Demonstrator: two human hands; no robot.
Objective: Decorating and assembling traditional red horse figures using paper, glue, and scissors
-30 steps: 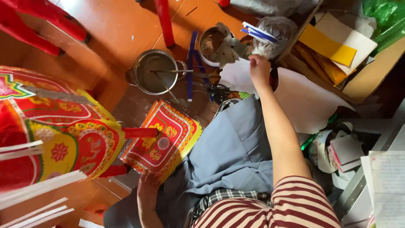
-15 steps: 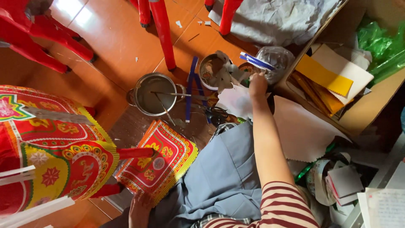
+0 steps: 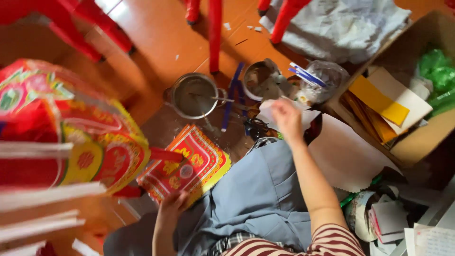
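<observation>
Hands are working apart on the floor (image 3: 156,42) — the left hand (image 3: 171,205) is gripping the near edge of a red-and-yellow patterned sheet (image 3: 187,163) lying beside the grey lap, while the right hand (image 3: 286,118) is closing over white paper (image 3: 268,111), though its grip is too blurred to tell, just beside the scissors (image 3: 256,128) and steel pot (image 3: 194,96).
</observation>
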